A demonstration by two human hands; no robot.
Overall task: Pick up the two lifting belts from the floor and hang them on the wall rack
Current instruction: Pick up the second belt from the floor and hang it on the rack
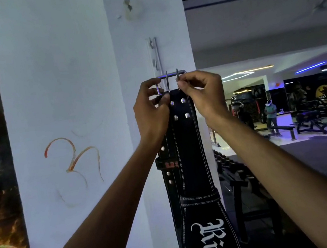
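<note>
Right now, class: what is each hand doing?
Left hand: closed, pinching the belt just under its buckle.
Right hand: closed, pinching the buckle's prong.

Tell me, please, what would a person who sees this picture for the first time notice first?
First, the two hands at the centre: the left hand and the right hand pinch the metal buckle of a black lifting belt against the white pillar, just below a wall rack. The belt hangs down with white lettering near the bottom. An orange painted mark stands out on the pillar, to the left.
</note>
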